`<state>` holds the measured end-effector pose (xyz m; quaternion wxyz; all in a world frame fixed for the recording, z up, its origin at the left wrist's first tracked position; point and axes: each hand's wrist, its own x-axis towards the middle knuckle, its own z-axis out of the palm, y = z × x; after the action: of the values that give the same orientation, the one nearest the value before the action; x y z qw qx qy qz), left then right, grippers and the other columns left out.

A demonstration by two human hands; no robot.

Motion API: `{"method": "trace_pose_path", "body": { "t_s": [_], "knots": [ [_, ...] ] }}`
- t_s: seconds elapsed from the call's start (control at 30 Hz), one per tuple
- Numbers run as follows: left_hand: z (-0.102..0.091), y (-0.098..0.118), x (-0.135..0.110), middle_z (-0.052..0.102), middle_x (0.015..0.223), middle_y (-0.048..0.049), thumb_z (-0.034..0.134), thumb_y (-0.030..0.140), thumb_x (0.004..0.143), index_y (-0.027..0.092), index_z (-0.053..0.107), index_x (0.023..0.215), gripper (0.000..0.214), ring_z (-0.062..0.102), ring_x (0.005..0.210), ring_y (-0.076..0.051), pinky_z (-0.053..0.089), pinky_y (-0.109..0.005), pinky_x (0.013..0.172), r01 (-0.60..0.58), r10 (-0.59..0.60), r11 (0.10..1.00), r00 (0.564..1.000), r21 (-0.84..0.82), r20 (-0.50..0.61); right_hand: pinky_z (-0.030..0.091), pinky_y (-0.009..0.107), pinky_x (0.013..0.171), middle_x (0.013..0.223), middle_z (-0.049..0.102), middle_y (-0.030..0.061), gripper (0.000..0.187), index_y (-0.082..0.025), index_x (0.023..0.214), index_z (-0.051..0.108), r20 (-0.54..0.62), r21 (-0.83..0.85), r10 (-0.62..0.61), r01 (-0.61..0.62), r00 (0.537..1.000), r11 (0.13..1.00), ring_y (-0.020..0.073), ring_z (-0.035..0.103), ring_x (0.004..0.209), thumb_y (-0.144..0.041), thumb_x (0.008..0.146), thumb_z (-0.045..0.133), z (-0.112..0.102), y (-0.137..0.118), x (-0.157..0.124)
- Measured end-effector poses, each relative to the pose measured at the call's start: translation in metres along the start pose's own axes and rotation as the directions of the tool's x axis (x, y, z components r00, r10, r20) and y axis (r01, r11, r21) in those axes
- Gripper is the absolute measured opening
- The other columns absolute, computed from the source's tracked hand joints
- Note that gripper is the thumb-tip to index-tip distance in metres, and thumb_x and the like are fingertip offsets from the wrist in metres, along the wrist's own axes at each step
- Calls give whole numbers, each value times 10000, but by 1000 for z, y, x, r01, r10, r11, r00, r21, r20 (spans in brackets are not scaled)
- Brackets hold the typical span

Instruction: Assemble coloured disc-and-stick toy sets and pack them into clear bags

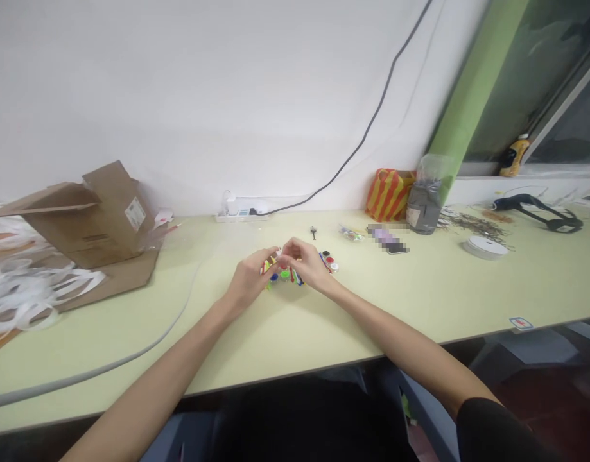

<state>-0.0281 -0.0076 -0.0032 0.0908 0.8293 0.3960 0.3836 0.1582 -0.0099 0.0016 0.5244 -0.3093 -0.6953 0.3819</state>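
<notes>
Pieces (292, 276) lay left to right at mid-frame, from between the left hand (250, 273) and right hand (305, 262) to just past the latter, fingertips curled close together, gripping what I couldn't tell.

A black sleeve (497, 430) covers the upper part of the right arm (410, 333). It is short and plain, and its hem curves around the arm in a clean edge. Below that hem the arm is bare, slim and smooth in outline, narrowing toward the wrist. The left arm (179, 366) is likewise slim and bare along the whole length that shows. Both the left grip (249, 276) and the right grip (305, 262) are bare, with slender fingers. Black clothing (304, 423) covers the body; it is too dark to tell shirt from trousers.
</notes>
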Motion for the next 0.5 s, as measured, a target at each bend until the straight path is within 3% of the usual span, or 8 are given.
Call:
{"method": "trace_pose_path", "body": {
  "t_s": [0.17,0.37,0.5],
  "knots": [
    [3,6,0,690,1225,-68,463,388,997,227,552,1315,367,668,1047,-208,506,-343,917,-21,22,1000,999,-19,28,465,245,592,768,644,-14,371,-216,1002,554,-30,203,102,-94,994,975,134,612,651,-504,822,705,-1,8,-5],
    [3,6,0,671,1094,-57,525,384,971,217,564,1162,258,635,968,-197,483,-326,860,-79,79,997,996,7,29,499,267,662,827,664,5,348,-226,975,551,-12,50,54,-54,998,997,163,651,761,-487,815,717,-2,2,-8],
    [2,6,0,615,962,-50,451,354,999,207,550,1039,182,590,884,-189,457,-314,789,-119,117,992,992,51,45,472,252,609,809,621,-11,310,-239,934,503,34,27,19,-20,999,999,147,601,704,-506,868,647,0,-2,-12]
  ]
}}
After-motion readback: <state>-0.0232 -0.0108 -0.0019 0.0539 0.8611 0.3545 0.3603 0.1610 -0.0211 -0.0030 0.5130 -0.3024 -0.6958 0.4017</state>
